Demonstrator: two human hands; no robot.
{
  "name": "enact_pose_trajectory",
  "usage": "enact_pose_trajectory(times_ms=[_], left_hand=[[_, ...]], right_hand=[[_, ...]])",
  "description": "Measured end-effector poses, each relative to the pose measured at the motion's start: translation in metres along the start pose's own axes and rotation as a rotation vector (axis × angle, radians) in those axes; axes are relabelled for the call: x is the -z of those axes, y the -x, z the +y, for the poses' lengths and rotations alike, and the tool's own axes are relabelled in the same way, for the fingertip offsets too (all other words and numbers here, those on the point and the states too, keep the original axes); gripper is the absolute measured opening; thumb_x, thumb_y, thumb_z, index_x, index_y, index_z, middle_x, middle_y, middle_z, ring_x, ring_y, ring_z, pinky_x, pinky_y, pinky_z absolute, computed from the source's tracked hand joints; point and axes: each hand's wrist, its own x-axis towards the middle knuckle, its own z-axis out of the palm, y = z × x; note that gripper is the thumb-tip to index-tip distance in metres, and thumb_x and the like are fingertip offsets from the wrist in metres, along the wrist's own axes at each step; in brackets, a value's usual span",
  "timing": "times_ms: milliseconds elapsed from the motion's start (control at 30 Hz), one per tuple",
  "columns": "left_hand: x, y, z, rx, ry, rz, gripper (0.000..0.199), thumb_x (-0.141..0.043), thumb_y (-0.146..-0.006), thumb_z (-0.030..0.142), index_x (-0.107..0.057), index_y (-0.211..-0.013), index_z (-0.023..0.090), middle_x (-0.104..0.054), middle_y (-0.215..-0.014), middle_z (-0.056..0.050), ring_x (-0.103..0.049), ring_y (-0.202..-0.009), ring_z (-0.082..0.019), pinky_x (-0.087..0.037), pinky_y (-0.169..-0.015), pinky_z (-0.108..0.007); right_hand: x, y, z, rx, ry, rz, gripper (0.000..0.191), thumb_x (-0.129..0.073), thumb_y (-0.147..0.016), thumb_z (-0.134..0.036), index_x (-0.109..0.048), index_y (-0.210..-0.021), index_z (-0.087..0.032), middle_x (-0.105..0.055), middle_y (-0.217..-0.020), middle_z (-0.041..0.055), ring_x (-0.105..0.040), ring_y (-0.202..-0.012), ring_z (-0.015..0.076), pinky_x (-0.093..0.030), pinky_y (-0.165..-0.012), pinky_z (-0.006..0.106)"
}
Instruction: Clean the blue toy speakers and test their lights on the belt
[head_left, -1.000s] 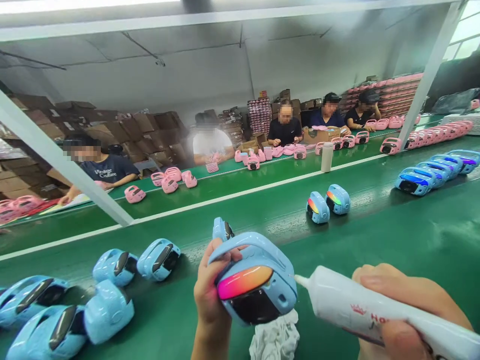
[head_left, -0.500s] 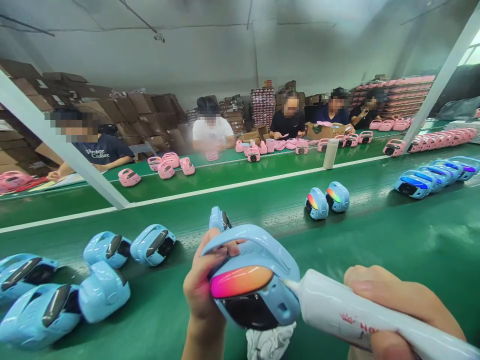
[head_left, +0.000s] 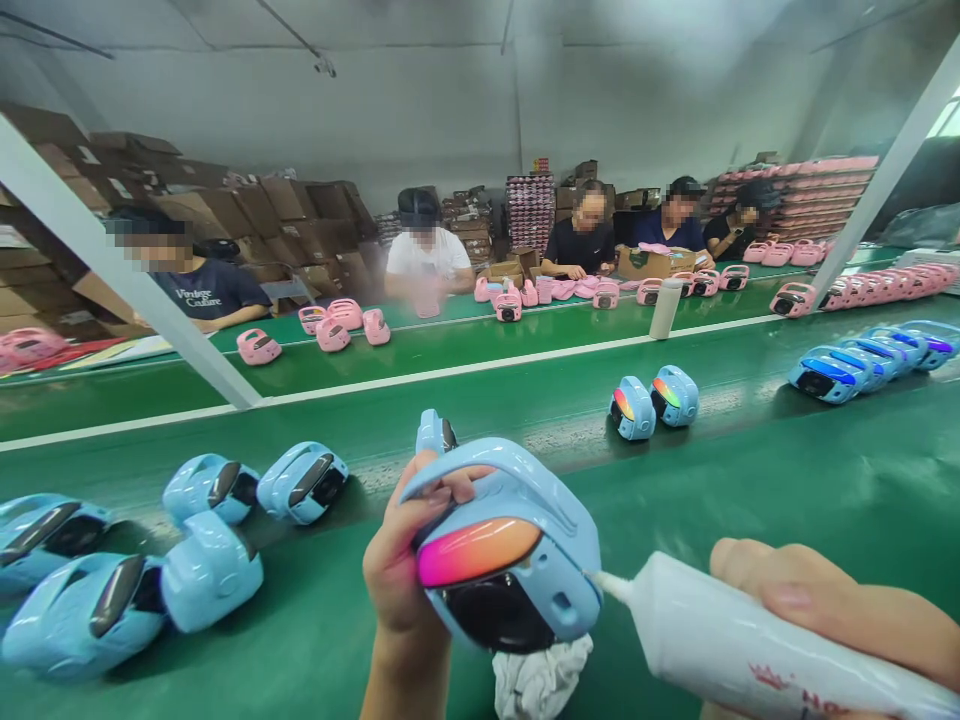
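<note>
I have the blue speaker (head_left: 517,560) up in front of me, above the near part of the green tabletop (head_left: 322,650), its glossy top panel lit pink to orange. My left hand (head_left: 409,560) is closed on its carrying handle, fingers curled through the loop. My right hand (head_left: 832,590) is closed around a white tube (head_left: 750,640) with a red crown mark, thumb side hidden. The tube's nozzle (head_left: 615,587) points at the speaker's side seam; I can't tell whether its tip touches.

Below the speaker I see a crumpled white cloth (head_left: 540,675). Toward the tabletop's left edge sits a loose group of unlit blue speakers (head_left: 210,570). Past my work, to the right, two lit speakers (head_left: 652,402) stand close together, and a row of blue-lit speakers (head_left: 862,360) runs toward the right edge. A pale bottle (head_left: 664,310) stands at the white strip (head_left: 450,372). Beyond it lie pink speakers (head_left: 345,325), with five seated people (head_left: 427,255) along the far edge.
</note>
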Motion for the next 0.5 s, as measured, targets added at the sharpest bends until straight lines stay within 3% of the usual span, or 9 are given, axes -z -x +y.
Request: enact_pose_trajectory(times_ms=[167,233,400,500], left_hand=[[0.000,0.001,0.002,0.031,0.021,0.004,0.010,-0.063,-0.057,0.022,-0.058,-0.051,0.017,-0.051,-0.055,0.000,-0.064,-0.072,-0.022,-0.054,-0.071,-0.030],[-0.001,0.000,0.003,0.061,0.048,0.030,0.010,-0.064,-0.055,0.022,-0.057,-0.049,0.017,-0.052,-0.055,-0.001,-0.064,-0.074,-0.022,-0.055,-0.070,-0.028],[0.001,-0.004,0.004,0.156,0.139,0.127,0.004,-0.061,-0.055,0.021,-0.058,-0.056,0.019,-0.055,-0.059,0.000,-0.066,-0.078,-0.023,-0.055,-0.071,-0.031],[0.004,-0.005,0.004,0.155,0.156,0.152,0.005,-0.060,-0.057,0.021,-0.059,-0.062,0.019,-0.056,-0.060,0.000,-0.067,-0.078,-0.023,-0.056,-0.076,-0.034]], right_hand=[[0.001,0.000,0.004,0.067,0.026,0.039,0.029,-0.050,-0.089,-0.047,-0.065,-0.082,-0.023,-0.040,-0.049,-0.0023,-0.029,-0.034,0.0104,-0.022,-0.033,0.025],[0.012,-0.004,0.003,0.034,0.025,-0.024,0.030,-0.055,-0.086,-0.050,-0.064,-0.075,-0.024,-0.038,-0.046,-0.0027,-0.027,-0.033,0.0102,-0.020,-0.032,0.025],[0.050,-0.020,-0.001,-0.456,-0.013,-0.422,0.027,-0.072,-0.074,-0.039,-0.058,-0.058,-0.024,-0.037,-0.041,-0.0030,-0.029,-0.032,0.0105,-0.019,-0.030,0.026],[0.063,-0.021,0.001,-0.571,-0.040,-0.525,0.025,-0.073,-0.073,-0.035,-0.057,-0.058,-0.023,-0.042,-0.044,-0.0027,-0.030,-0.032,0.0096,-0.015,-0.028,0.026]])
